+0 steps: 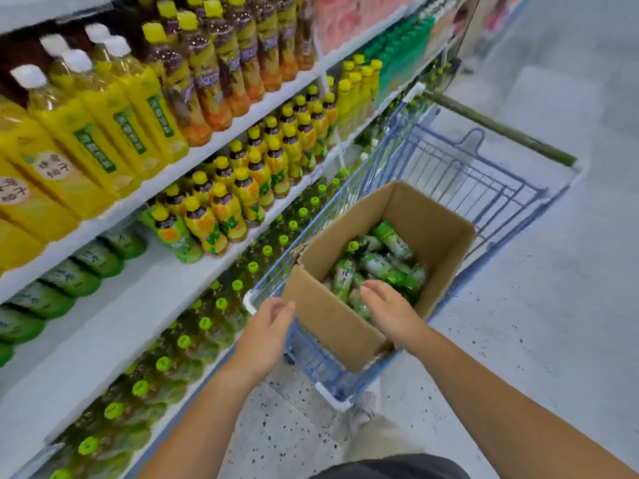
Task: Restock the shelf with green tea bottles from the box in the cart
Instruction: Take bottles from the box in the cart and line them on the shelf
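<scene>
Green-labelled plastic tea bottles (378, 264) lie loose in the open brown cardboard box (432, 216), set in the blue wire cart (449, 167) right beside the white shelf (114, 312), I judge for a short reach. My left hand (268, 328), relaxed and empty, hovers by the near flap (330, 324) at its corner; my right hand (389, 312), fingers loose, hangs over the bottles. Bare shelf opens leftward.

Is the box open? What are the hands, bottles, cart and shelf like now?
Box: open, standing in the cart.
Bottles: lying down inside the box.
Cart: holds the box, parked beside the shelf.
Left hand: empty, by the box flap.
Right hand: empty, open over the bottles.
Shelf: partly filled, with a bare stretch.
</scene>
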Tool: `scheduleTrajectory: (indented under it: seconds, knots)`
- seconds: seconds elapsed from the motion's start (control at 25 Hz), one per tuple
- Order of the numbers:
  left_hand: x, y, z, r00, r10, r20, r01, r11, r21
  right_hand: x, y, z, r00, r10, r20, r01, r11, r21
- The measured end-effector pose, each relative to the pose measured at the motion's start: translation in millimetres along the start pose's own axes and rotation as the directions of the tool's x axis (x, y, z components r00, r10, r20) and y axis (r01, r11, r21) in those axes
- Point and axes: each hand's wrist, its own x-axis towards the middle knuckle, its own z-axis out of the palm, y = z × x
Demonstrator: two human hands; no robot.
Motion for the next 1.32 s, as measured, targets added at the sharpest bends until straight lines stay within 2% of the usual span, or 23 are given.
scheduleTrajectory:
  seconds: [0.16,0.4,0.56,0.72,0.88,0.96,1.12,1.32]
  knots:
    - [64,50,51,0.998,-0.032,0.045,0.033,0.999,-0.008,55,16,-54,0.998,0.053,0.044,-0.054,0.998,0.019]
    - [157,91,118,0.991,-0.104,0.087,0.097,0.992,0.078,147,48,-116,0.986,0.153,0.069,-0.148,0.986,-0.079]
    - [219,78,154,0.961,-0.222,0.163,0.191,0.963,0.188,200,80,-122,0.972,0.23,0.057,-0.224,0.97,-0.098]
    - [280,51,181,0.932,-0.277,0.234,0.169,0.902,0.398,250,112,-106,0.958,0.285,0.027,-0.278,0.947,-0.159]
    - [338,11,197,0.876,-0.401,0.268,0.19,0.797,0.574,308,133,-94,0.945,0.328,0.002,-0.317,0.916,-0.247]
    - [361,-12,209,0.852,-0.47,0.229,0.226,0.726,0.649,336,148,-90,0.934,0.357,-0.01,-0.343,0.888,-0.307]
    - [385,-40,227,0.853,-0.52,0.046,0.314,0.582,0.75,375,180,-82,0.921,0.39,0.007,-0.351,0.834,-0.425]
    - [390,-66,242,0.885,-0.466,-0.019,0.298,0.533,0.792,404,195,-73,0.902,0.426,0.062,-0.328,0.773,-0.543]
